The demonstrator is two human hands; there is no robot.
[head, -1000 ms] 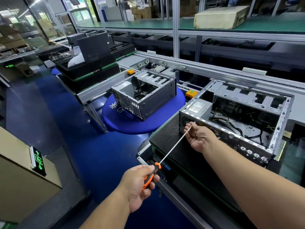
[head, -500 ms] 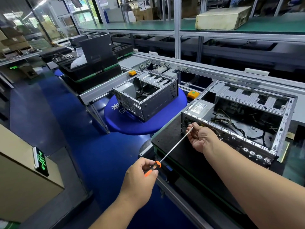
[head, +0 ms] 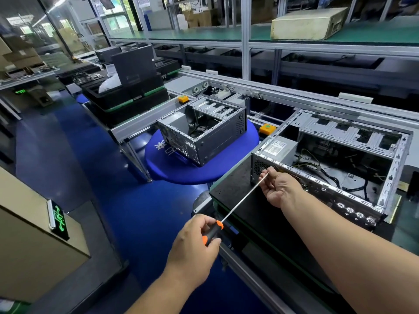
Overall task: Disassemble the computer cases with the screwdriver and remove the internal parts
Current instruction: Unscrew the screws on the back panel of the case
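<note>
An open grey computer case (head: 353, 141) lies on a black mat (head: 235, 184) at the right, with a power supply (head: 280, 148) in its near left corner and loose cables inside. My left hand (head: 195, 243) grips the orange-and-black handle of a long screwdriver (head: 242, 198). Its thin shaft runs up to the case's rear panel, where my right hand (head: 278, 189) pinches the shaft near the tip. The tip itself is hidden behind my right fingers.
A second open case (head: 204, 130) stands on a round blue table (head: 204, 171) further left. Black trays (head: 127, 96) sit on the conveyor behind. A beige case (head: 308, 23) lies on the upper green shelf. A tan box (head: 34, 241) stands on the blue floor at the left.
My left hand has shifted its grip round the screwdriver handle. My right hand stays at the case's rear panel on the shaft. The view has shifted slightly.
</note>
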